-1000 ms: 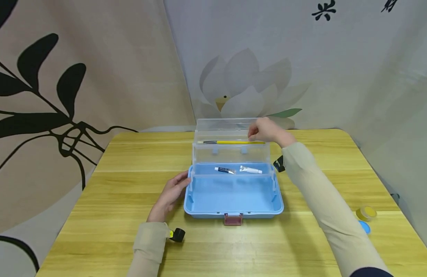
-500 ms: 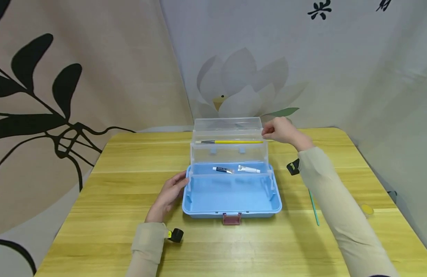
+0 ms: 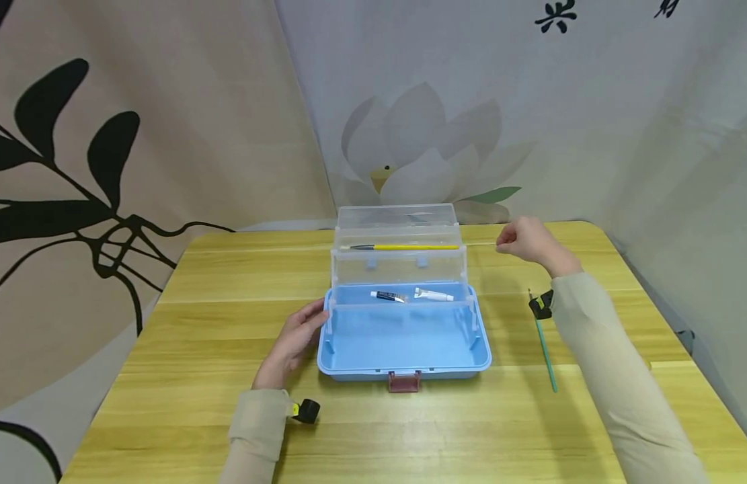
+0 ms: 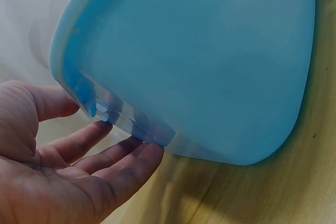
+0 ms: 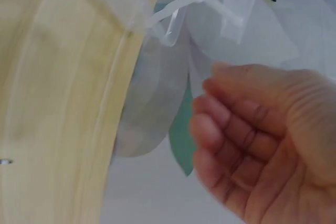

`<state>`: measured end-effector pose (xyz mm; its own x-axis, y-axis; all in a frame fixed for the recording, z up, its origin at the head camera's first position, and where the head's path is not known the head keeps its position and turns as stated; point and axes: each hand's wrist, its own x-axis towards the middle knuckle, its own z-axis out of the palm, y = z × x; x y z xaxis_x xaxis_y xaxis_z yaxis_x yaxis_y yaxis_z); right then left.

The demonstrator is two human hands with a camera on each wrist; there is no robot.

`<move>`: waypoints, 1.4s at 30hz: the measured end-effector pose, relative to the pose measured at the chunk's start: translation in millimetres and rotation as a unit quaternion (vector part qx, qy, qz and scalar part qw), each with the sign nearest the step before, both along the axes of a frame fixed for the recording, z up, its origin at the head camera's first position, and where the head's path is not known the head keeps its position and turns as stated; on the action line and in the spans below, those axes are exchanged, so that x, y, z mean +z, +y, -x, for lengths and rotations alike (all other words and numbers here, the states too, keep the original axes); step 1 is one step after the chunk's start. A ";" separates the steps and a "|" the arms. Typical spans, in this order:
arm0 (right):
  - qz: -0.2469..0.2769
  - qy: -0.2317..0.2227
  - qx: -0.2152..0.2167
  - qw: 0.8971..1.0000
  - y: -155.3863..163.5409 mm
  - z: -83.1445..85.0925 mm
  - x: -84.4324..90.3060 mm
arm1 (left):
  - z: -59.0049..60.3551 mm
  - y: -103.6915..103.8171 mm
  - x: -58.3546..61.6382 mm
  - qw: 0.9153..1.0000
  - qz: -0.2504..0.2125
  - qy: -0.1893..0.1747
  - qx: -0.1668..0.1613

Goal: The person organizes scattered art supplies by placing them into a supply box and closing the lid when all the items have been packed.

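Note:
A blue toolbox (image 3: 403, 339) with fold-out clear trays (image 3: 400, 269) stands open on the wooden table. My left hand (image 3: 296, 339) holds its left side; in the left wrist view my thumb is at the rim, fingertips against the outer wall. A yellow paintbrush (image 3: 409, 247) lies across the upper tray. Lower down sit a black paint tube (image 3: 388, 296) and a white paint tube (image 3: 434, 294). To the right of the trays my right hand (image 3: 532, 240) is in the air, its fingers loosely curled around nothing, as the right wrist view (image 5: 252, 135) also shows.
A thin green paintbrush (image 3: 545, 356) lies on the table (image 3: 228, 289) right of the box, partly behind the wrist camera. The right sleeve (image 3: 621, 376) covers most of a yellow item. A printed curtain (image 3: 228, 121) hangs close behind the table's far edge.
My right hand has drawn away from the upper tray, moving right past the box. The yellow paintbrush stays in the tray. The green brush has come into view. My left hand has stayed on the box.

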<state>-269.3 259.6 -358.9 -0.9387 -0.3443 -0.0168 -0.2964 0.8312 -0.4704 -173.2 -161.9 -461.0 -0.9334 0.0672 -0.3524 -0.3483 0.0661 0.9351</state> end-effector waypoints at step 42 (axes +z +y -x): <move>-0.091 -0.211 -0.161 0.960 39.7 -44.4 -72.1 | 1.2 0.1 1.0 1.000 -0.009 -0.009 0.001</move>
